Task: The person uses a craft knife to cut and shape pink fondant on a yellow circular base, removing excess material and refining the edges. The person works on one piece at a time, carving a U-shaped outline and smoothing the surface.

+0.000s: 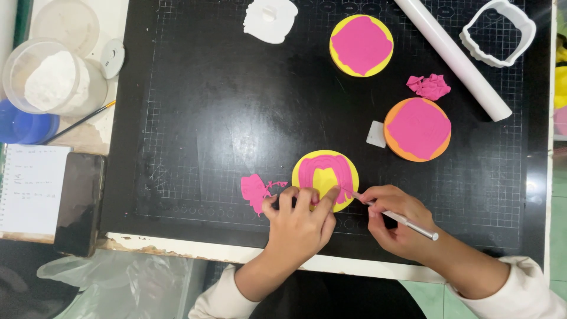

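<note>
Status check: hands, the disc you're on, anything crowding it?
Left hand pinning yellow disc. Right hand holds thin metal tool, tip at pink layer. Pink scraps lie beside the disc.

both hands [298, 221] low, fingers [378, 195] pinched

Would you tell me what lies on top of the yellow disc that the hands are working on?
A pink arch-shaped layer covers the yellow disc, yellow showing in its middle. The left hand hides the lower edge.

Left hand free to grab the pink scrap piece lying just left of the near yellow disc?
Probably yes. The left hand rests on the near yellow disc, holding nothing, and the pink scrap lies right beside its fingers on bare black mat. Nothing sits between them. The right hand holds a thin silver tool.
</note>
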